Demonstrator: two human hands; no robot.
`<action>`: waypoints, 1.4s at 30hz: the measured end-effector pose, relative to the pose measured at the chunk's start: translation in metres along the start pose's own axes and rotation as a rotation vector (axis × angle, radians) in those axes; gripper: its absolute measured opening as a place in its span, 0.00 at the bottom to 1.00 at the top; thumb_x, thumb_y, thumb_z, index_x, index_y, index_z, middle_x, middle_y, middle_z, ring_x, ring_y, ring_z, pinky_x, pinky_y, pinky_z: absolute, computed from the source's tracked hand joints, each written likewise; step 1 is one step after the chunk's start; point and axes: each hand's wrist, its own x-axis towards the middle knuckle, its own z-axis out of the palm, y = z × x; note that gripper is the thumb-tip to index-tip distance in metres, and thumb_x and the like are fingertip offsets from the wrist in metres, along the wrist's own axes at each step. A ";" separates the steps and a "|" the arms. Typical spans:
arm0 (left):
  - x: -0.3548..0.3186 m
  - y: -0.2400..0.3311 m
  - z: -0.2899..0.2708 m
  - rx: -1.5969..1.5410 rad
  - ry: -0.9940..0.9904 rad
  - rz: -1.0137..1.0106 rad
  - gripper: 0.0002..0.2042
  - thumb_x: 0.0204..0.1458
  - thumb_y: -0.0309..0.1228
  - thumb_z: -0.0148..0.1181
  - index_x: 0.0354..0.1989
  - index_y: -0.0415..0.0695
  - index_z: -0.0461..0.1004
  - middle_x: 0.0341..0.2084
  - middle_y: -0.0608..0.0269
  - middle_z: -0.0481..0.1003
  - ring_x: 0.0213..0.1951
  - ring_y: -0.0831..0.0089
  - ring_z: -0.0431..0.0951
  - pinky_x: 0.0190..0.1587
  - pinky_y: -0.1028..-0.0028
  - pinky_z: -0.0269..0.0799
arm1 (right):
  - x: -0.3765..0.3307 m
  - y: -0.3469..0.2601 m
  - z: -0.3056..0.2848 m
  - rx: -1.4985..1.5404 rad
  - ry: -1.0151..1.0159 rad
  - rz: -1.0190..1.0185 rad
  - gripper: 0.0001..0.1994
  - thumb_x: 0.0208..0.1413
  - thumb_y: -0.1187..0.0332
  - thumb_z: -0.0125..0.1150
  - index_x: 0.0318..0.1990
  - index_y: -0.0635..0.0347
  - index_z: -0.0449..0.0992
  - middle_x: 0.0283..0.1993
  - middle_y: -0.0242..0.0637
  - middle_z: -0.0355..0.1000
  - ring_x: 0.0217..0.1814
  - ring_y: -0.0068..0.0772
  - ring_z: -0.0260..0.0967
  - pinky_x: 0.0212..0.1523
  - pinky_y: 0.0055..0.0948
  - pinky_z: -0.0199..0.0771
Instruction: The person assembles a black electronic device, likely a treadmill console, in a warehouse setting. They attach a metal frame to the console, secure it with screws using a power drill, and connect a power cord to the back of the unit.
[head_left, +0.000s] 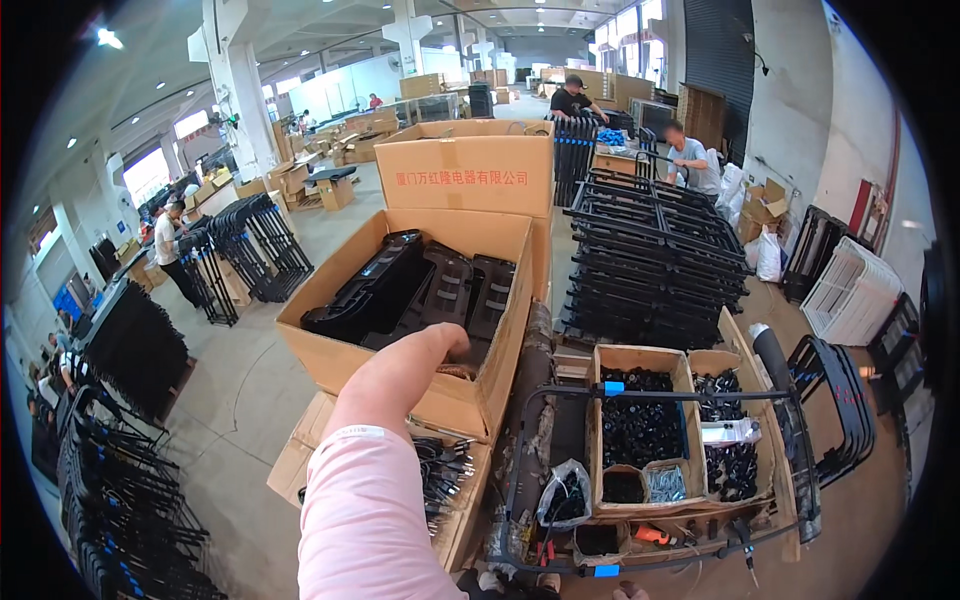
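Head view, sole entry.

Left hand (452,343): bending down inside an open carton (330,345), near its near right corner; the fingers are hiding from me, so I am unable to tell whether they are gripping anything.

Right hand (630,592): probably the sliver of skin showing at the lower edge, well apart from the left; its grip I am not making out.

Black moulded parts (365,290): lying in the carton, overlapping and tilting. I am judging that lifting one could drag its neighbours along, should their edges be catching; the carton wall could be scraping the forearm.

Power cords (448,470): lying in a tangle beneath the forearm; a snagging sleeve could be pulling some loose.

Tubular frame (720,396), black with blue pieces: lying across a compartmented tray (597,430) of small fittings. A knock could be shifting the frame and spilling or mixing the fittings.

Plastic bag (568,495): standing open beside the tray, risking tipping if the frame is nudging it.
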 end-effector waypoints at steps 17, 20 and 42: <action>-0.055 -0.062 -0.048 -0.429 0.868 -0.343 0.22 0.65 0.40 0.54 0.59 0.34 0.68 0.48 0.37 0.83 0.55 0.45 0.84 0.60 0.54 0.78 | -0.007 -0.128 -0.106 -0.016 0.124 0.209 0.13 0.69 0.63 0.65 0.53 0.63 0.79 0.30 0.27 0.74 0.31 0.26 0.66 0.34 0.36 0.70; -0.114 -0.065 -0.070 -0.792 1.056 -0.213 0.24 0.67 0.47 0.51 0.61 0.39 0.68 0.52 0.36 0.81 0.55 0.40 0.82 0.59 0.52 0.75 | 0.024 -0.224 -0.116 0.153 0.386 -0.089 0.09 0.67 0.66 0.65 0.45 0.63 0.80 0.30 0.30 0.74 0.31 0.25 0.69 0.35 0.32 0.72; -0.315 0.206 0.183 -2.199 -1.022 0.831 0.11 0.71 0.41 0.53 0.48 0.49 0.75 0.29 0.65 0.77 0.27 0.72 0.80 0.32 0.74 0.78 | 0.152 -0.463 0.002 0.925 -0.336 -0.362 0.23 0.77 0.55 0.51 0.66 0.65 0.72 0.56 0.43 0.81 0.56 0.33 0.80 0.62 0.36 0.78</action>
